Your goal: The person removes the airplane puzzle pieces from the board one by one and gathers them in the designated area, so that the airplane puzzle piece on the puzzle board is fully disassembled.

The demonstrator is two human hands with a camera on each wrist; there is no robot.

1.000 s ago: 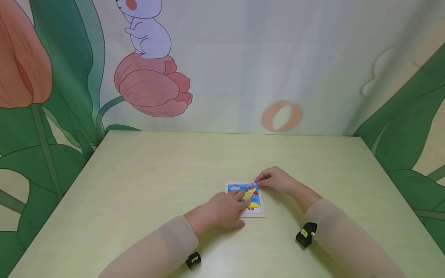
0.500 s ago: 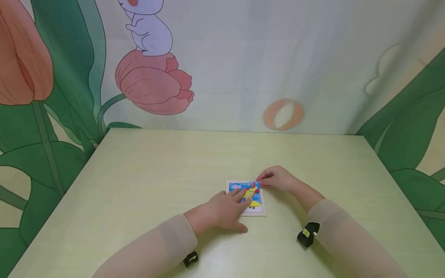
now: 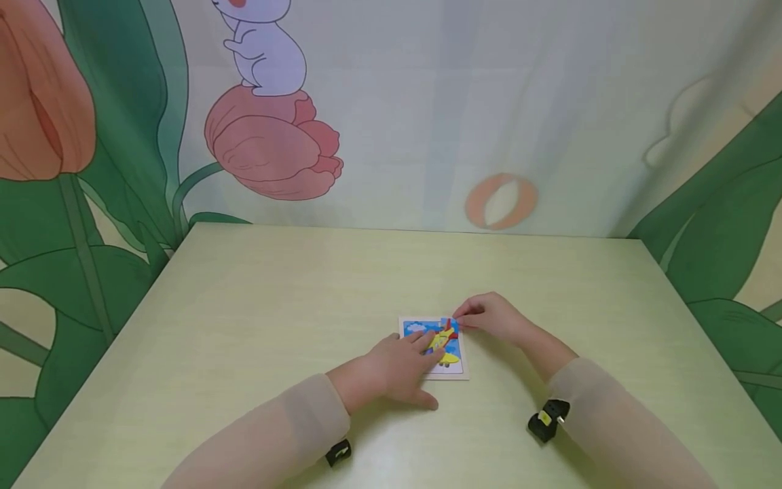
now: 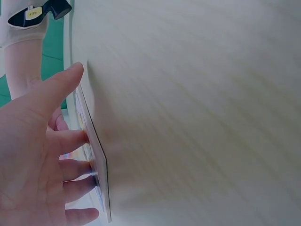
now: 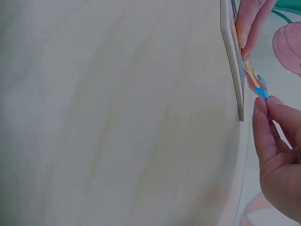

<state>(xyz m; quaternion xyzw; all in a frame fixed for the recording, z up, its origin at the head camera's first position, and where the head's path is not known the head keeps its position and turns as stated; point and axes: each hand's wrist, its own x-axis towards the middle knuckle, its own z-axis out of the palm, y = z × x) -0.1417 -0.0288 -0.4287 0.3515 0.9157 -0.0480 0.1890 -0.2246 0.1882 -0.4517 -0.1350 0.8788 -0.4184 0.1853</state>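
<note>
A small square jigsaw puzzle [image 3: 452, 370] with a yellow and red airplane on a blue sky lies in a pale wooden frame. Spread across its left part is my left hand [image 3: 400, 370], fingers straight, thumb out over the table; in the left wrist view its fingertips [image 4: 77, 167] touch the puzzle. At the puzzle's far right corner, my right hand [image 3: 491, 318] pinches a puzzle piece [image 5: 257, 84] between thumb and fingers. This piece is blue, red and yellow, and tilts up from the board, its lower end against the rest of the picture.
The pale table [image 3: 275, 292] extends around the puzzle on all sides. Behind it hangs a curtain [image 3: 391, 122] printed with tulips and a white animal. Black wrist cameras [image 3: 548, 421] hang under both sleeves.
My left thumb has spread a little away from the fingers. The right hand keeps its pinch on the puzzle piece at the same corner. The head view has shifted slightly.
</note>
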